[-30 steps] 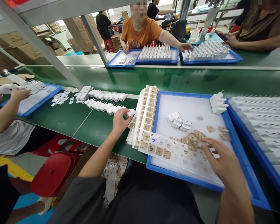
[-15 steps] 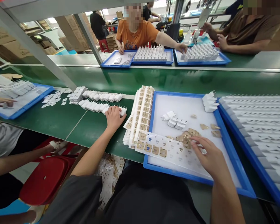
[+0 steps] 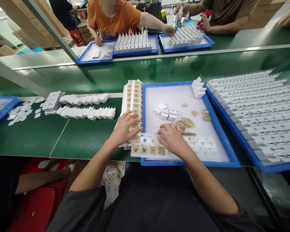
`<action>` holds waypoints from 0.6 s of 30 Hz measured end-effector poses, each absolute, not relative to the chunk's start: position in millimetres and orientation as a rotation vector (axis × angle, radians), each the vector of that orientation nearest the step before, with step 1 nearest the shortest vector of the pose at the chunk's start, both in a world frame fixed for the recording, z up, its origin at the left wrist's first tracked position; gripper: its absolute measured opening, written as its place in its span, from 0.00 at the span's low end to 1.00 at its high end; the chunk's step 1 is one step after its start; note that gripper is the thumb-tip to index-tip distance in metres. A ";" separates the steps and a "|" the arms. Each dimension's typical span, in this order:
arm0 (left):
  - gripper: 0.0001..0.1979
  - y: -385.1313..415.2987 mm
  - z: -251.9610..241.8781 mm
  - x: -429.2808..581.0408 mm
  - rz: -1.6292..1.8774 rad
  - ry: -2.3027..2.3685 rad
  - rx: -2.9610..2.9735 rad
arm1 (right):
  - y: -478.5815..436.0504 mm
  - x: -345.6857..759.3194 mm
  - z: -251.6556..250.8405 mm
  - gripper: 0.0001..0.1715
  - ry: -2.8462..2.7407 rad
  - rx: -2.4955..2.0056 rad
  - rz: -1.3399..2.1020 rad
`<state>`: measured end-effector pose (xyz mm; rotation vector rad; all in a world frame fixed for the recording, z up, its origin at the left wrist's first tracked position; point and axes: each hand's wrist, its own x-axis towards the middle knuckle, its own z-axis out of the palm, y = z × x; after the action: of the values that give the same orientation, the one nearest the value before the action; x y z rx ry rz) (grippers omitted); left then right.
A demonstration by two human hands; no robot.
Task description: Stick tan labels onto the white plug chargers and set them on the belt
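Lower centre: left hand (image 3: 125, 129) lies open-fingered on the sheet stack (image 3: 133, 96). Right hand (image 3: 172, 139), fingers loose, presses the sticker sheet (image 3: 203, 145) in the blue tray (image 3: 203, 164)

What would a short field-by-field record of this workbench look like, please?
Left hand: open, resting on the stack of sticker sheets
Right hand: on a single sticker sheet lying across the front of the blue tray; grip hidden
Tray contents: a few loose white chargers, brown peeled bits
Green table: two rows of white chargers left of the stack
Right side: second tray filled with rows of chargers
Far side: person in an orange shirt at another tray
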<state>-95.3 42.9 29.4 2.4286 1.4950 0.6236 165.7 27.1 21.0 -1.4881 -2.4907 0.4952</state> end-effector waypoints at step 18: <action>0.20 25.2 56.8 -41.1 0.091 1.154 2.129 | 20.4 187.7 33.7 0.05 -2.226 -1.197 0.889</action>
<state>-41.1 25.2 56.8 2.1286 1.1540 0.0910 187.7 20.4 33.7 -1.1965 -2.2263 0.8892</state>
